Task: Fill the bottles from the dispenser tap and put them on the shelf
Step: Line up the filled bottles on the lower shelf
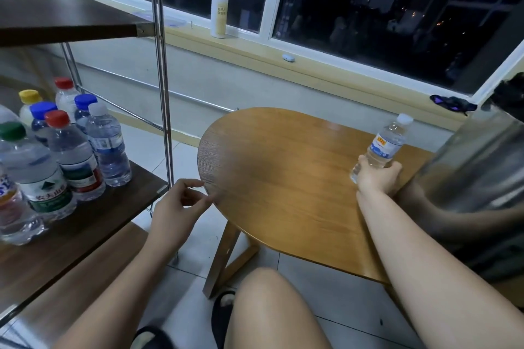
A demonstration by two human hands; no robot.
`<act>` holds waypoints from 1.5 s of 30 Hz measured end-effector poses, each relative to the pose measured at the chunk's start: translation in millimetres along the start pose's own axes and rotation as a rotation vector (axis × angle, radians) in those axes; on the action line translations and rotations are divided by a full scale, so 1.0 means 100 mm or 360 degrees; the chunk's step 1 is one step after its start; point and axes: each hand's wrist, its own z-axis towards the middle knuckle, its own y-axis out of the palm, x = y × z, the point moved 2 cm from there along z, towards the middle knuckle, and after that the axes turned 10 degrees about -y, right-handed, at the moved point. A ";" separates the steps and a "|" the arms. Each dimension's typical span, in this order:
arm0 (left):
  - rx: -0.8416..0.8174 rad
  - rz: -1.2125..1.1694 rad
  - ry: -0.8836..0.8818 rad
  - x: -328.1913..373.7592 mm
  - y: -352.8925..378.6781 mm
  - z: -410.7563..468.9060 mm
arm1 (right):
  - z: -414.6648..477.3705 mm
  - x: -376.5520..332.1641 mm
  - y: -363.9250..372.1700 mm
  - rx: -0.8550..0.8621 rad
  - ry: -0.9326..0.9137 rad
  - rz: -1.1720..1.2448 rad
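1. On the table (283, 178), at its far right end: one right hand (377, 177), with fingers and thumb wrapped round the lower body of one bottle (384, 147) that has a white cap.
2. Bottle axis: tilted. The base is at the hand and the cap leans up, away from the person and to the hand's right. Whether the base touches the tabletop cannot be told.
3. Just right of that hand: one dispenser (476, 167), a large grey vessel cut by the frame edge. Its tap is not in view.
4. Well left of the right hand, off the table's rounded end: one left hand (175, 207), hovering. The fingers are loosely curled, thumb near forefinger, holding nothing that shows.
5. Left again, just past the left hand: one shelf (85, 232). The left hand is much nearer to it, while the whole tabletop lies between it and the right hand.
6. Shelved bottles (107, 150): seven caps counted, two red, two blue, one yellow, one green and one white. At least one more bottle is cut off at the edge.
7. Judgement: the held bottle is capped and looks filled, so the carry to the shelf is due. That means a long leftward reach or a pass to the left hand.
8. Beyond both hands, on the window sill (255, 48): one pump bottle (218, 8).
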 end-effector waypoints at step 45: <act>0.0709 0.0059 0.0038 -0.05 -1.69 -0.93 | -4.30 -0.67 0.89 -0.2467 -0.0687 0.0345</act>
